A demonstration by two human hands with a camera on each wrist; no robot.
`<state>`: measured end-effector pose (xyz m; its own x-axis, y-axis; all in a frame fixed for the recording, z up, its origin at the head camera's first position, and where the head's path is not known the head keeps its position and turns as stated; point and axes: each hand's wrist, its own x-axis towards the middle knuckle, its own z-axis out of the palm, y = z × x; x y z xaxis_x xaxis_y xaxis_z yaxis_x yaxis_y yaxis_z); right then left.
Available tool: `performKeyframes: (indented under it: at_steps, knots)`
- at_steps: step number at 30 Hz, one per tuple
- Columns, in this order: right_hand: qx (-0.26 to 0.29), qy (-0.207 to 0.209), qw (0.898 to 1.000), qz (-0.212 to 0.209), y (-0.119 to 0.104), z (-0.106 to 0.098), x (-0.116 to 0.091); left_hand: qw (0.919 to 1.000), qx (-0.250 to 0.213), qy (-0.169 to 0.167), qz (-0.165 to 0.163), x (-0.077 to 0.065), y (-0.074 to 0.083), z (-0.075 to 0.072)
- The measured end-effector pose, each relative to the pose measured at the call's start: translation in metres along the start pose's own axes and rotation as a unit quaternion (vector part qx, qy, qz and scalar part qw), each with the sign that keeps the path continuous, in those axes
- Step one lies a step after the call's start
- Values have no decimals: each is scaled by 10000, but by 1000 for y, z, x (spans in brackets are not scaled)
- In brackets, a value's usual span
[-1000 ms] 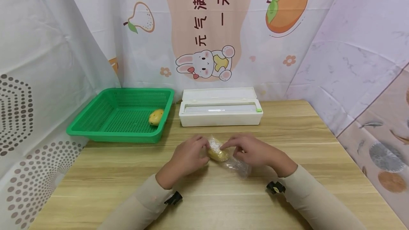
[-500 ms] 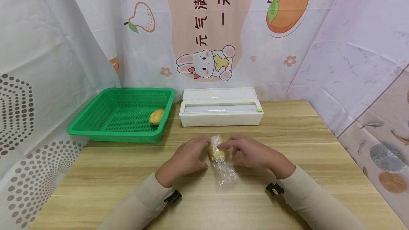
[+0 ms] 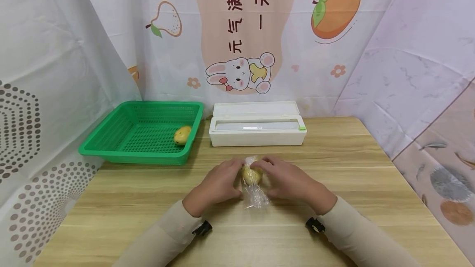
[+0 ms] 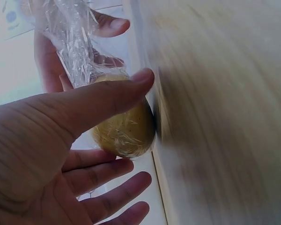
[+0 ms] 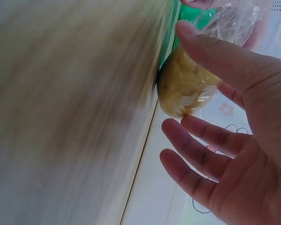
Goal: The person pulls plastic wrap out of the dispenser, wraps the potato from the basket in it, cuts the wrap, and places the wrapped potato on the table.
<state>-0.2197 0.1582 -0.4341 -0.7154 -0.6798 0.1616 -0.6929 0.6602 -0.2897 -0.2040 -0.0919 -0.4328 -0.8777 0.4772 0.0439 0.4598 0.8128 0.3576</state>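
Observation:
On the table lies a potato (image 3: 250, 177) wrapped in cling film, its loose tail of clear film (image 3: 257, 197) pointing toward me. My left hand (image 3: 219, 181) is around its left side; in the left wrist view the thumb crosses in front of the potato (image 4: 126, 133) and fingertips meet its far end. From the right, my right hand (image 3: 291, 179) holds it with the index finger over the top. The right wrist view has its thumb across the film beside the potato (image 5: 178, 86), while the lower fingers spread loosely.
At the back left stands a green plastic basket (image 3: 130, 158), another potato (image 3: 182, 135) inside against its right wall. A white cling film dispenser (image 3: 257, 139) with its lid raised sits behind my hands. Patterned curtains (image 3: 297, 69) border the wooden table (image 3: 334, 151) behind and at the sides.
The wrapped potato has turned, its film tail swinging from the right to point toward me. My right hand has moved in closer, its index finger going from pressing the film to lying over the potato.

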Motion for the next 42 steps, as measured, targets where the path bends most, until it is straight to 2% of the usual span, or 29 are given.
performKeyframes:
  at_steps: [4, 10, 20, 27, 33, 42]
  knots:
    - [-137, 125, 9998, 66, -2, 1, 0, 10000, 2, 19, 37, 0, 2, 0]
    - [9, 194, 9997, 173, -3, 0, 0, 10000, 62, 11, 46, -1, 5, -1]
    - [400, 8, 9987, 303, -3, -7, -3, 9997, 246, 41, 81, -4, 8, -2]
    - [682, -100, 9972, 295, -3, -11, -4, 9996, 185, 125, 150, -2, 8, -5]
    - [921, -120, 9949, 385, -4, -12, -4, 9998, 98, 157, 73, 0, 10, -6]
    - [891, -119, 9955, 300, -2, -14, -4, 9992, 42, 393, 36, 1, 8, -5]
